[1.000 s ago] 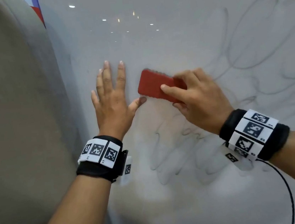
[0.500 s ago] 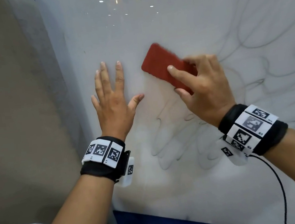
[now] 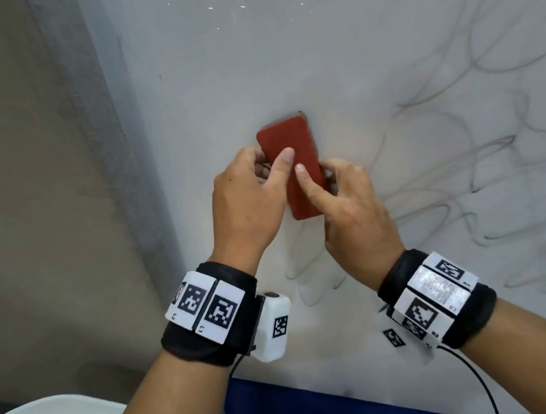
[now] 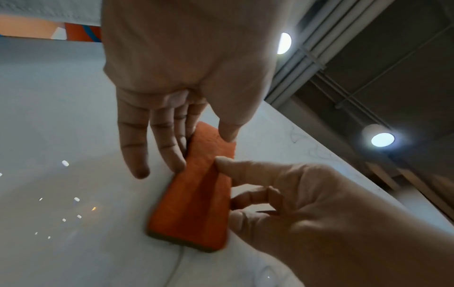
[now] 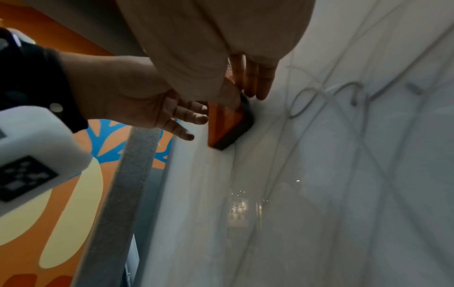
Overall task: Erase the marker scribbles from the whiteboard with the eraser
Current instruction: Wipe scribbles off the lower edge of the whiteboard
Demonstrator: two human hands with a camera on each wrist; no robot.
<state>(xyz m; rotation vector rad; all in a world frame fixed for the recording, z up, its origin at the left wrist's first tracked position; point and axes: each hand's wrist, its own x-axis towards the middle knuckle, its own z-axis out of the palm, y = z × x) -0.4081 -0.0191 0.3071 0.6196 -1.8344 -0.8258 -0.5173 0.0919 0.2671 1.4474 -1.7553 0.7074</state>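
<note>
Fingers and thumbs of both hands pinch the red eraser (image 3: 294,166) by its long edges: the left hand (image 3: 247,203) takes the left edge with its thumb on the red back, the right hand (image 3: 350,204) the right edge, thumb likewise on top. The eraser lies flat against the whiteboard (image 3: 331,45), roughly upright, near the board's left border. Grey marker scribbles (image 3: 464,155) loop across the board to its right. Black wristbands (image 3: 209,317) with square-patterned tags wrap both wrists.
</note>
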